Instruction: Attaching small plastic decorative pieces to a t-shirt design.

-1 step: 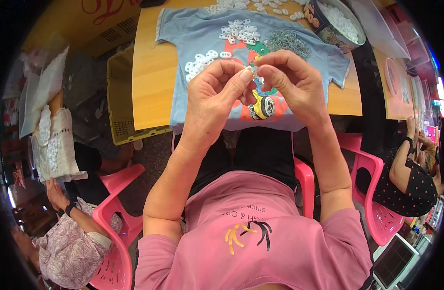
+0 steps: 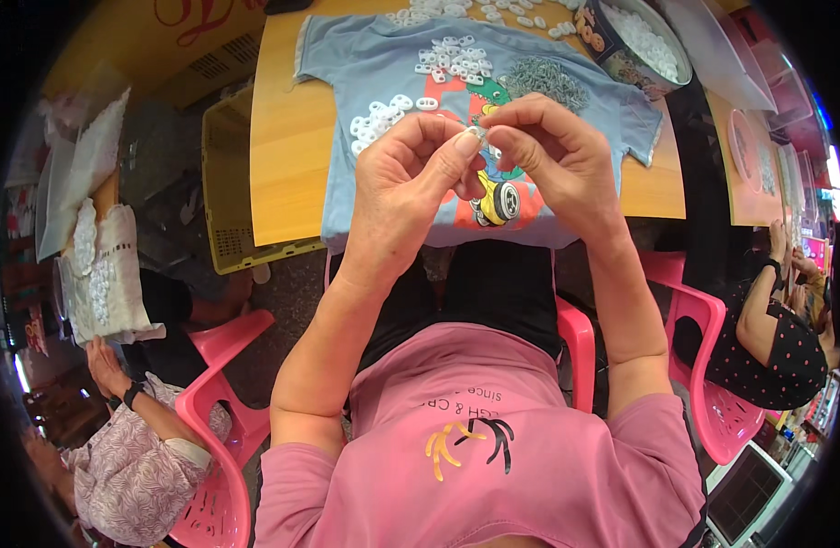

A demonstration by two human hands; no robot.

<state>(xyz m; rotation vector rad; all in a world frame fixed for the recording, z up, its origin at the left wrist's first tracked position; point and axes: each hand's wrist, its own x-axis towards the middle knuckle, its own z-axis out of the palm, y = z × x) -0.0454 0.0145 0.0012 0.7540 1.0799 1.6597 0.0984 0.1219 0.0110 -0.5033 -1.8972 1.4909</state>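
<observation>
My left hand (image 2: 415, 169) pinches a small white plastic piece (image 2: 475, 133) between thumb and fingertips, above the blue T-shirt (image 2: 342, 55) spread on the table. My right hand (image 2: 559, 164) meets it there, thumb and forefinger closed at the piece; whatever lies between these fingertips is too small to make out. Just beyond my left hand is a loose heap of white two-holed plastic pieces (image 2: 376, 123), with a single one (image 2: 427, 104) lying apart. Farther back sit another heap of white pieces (image 2: 454, 60) and a pile of small grey metal parts (image 2: 546, 80).
A round tin (image 2: 634, 46) full of white pieces stands at the table's far right. More white pieces (image 2: 520, 14) lie along the far edge. A yellow crate (image 2: 228, 183) is left of the table. Co-workers sit on pink chairs (image 2: 223, 402) at either side.
My right hand's fingers have shifted very slightly at the white piece. Otherwise both hands stay in place.
</observation>
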